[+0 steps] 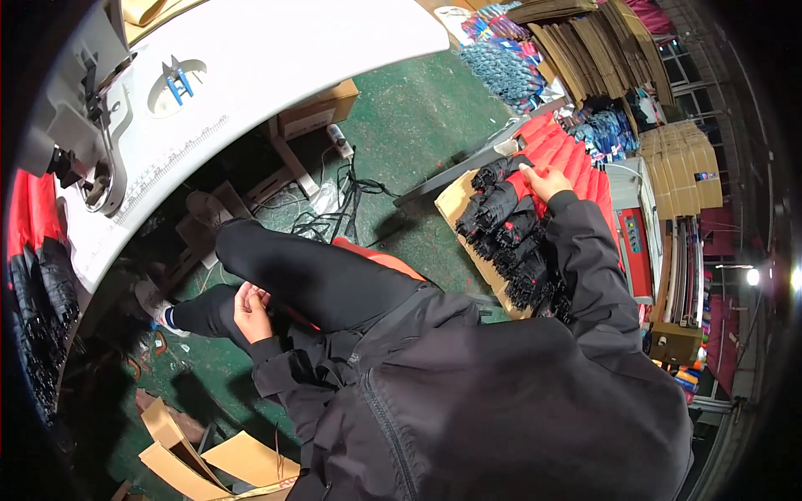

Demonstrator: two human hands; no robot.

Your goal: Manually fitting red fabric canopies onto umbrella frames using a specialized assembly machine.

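Red-and-black bundles (511,221), which look to me like folded umbrellas, lie stacked to the person's right on a brown cardboard support (454,203), dark ends toward the legs (313,271) and red lengths running away beyond. I have the right hand (547,181) at the top of that stack, thumb and fingers against the dark end of an upper one. From my remote seat I can't tell whether the grip has closed, since part of it is hidden by the hand itself. The left hand (251,313) is over by the legs, fingers curled toward one another; I see nothing between them, but can't rule out something small.

I read the step in hand as taking one piece off the stack. The sewing machine (79,138) stands on the white table (284,50) to the left, with blue-handled snips (177,86) in a recess and a second red-and-black batch (40,267) beside the table's edge.

My next move, as I judge it, calls for a sure pinch on a single end and a gentle pull that leaves its neighbours lying. Those spiky tips could snag each other, so I'd lift before drawing it across, and keep the left hand free to receive it.
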